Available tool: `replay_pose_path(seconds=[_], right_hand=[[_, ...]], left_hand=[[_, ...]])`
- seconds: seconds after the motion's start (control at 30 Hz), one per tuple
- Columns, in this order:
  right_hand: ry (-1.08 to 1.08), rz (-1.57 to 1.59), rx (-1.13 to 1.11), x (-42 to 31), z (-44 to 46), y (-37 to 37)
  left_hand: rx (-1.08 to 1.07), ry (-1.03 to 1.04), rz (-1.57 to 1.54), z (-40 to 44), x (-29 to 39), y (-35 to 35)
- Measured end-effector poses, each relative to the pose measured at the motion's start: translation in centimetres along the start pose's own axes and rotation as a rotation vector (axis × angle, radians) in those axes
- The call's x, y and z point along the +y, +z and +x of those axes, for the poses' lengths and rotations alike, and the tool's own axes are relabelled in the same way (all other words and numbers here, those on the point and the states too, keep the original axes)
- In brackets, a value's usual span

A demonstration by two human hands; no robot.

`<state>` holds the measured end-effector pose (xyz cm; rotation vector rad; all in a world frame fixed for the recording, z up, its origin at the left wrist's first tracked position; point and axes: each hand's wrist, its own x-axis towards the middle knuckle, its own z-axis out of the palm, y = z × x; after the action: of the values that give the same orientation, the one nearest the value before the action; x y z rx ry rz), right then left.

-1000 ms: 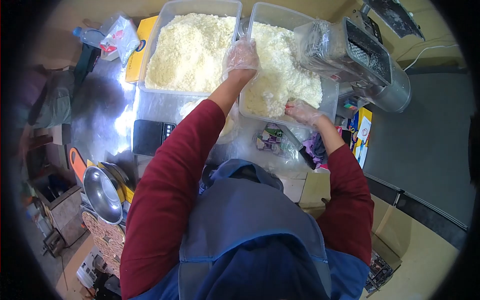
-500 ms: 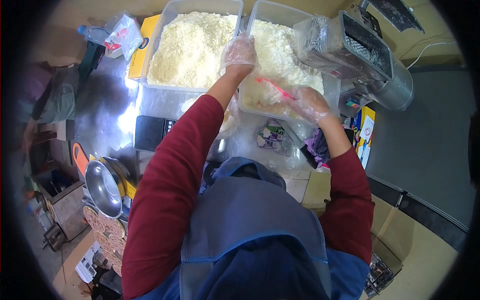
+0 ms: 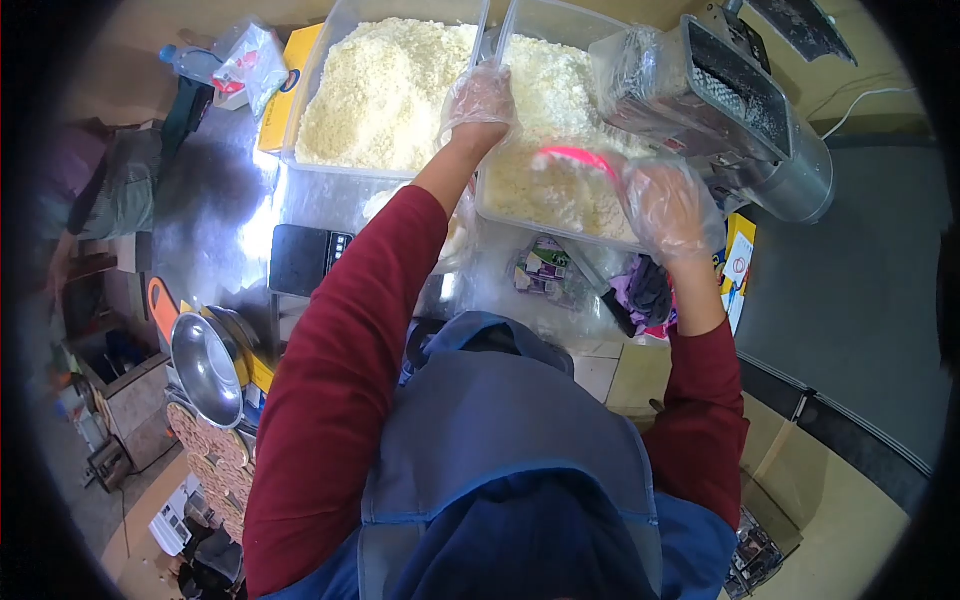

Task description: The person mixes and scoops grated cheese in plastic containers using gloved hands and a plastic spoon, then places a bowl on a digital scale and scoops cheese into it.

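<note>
My left hand [image 3: 480,105], in a clear plastic glove, is closed over the near-touching rims where two clear bins meet; which rim the fingers wrap is hard to see. The left bin [image 3: 390,176] holds a heap of pale, crumbly white material [image 3: 395,95]. More of it lies in the right bin [image 3: 555,229], heaped at the back and thin near the front. My gloved right hand [image 3: 668,205] is closed on a curved pink plastic tool [image 3: 585,155], held over the front of the right bin. White material clings to the tool's tip.
A metal grating machine [image 3: 735,95] overhangs the right bin. On the steel table are a black scale [image 3: 300,260], a dark-handled knife [image 3: 600,287] and a purple cloth [image 3: 645,290]. Metal bowls [image 3: 207,370] stand at left, beside an orange handle [image 3: 161,310]. A person [image 3: 110,195] is at far left.
My right hand has moved right and slightly up with the pink tool, which now shows its broader curved side above the white material. My left hand stays at the bin rims.
</note>
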<state>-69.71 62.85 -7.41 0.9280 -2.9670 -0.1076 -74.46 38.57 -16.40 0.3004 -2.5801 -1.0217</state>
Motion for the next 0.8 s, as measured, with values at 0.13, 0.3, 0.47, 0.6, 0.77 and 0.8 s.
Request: replay_pose_path(seconds=[0.13,0.3,0.47,0.6,0.77,0.8], right_hand=[[-0.365,0.290,0.458,-1.7,1.9,4.6],[-0.397,0.165,0.219,2.3,-0.1,7.5],[-0.373,-0.059,0.165,3.1,0.2,2.0],[-0.161,1.172,0.141,-0.9,2.4,9.3],[-0.648,0.098,0.446,2.7,-0.5,6.8],[-0.646,0.098,0.446,4.3,-1.1,6.7]], left_hand=[[-0.055,-0.088,-0.058,0.1,0.4,-0.5],[-0.160,-0.124,-0.060,0.4,0.2,-1.0],[-0.058,-0.160,-0.051,0.2,0.0,0.2],[-0.057,-0.107,-0.067,0.3,-1.1,0.5],[-0.070,-0.061,-0.035,0.4,-1.5,0.7],[-0.050,-0.048,-0.036,0.3,-1.6,0.8]])
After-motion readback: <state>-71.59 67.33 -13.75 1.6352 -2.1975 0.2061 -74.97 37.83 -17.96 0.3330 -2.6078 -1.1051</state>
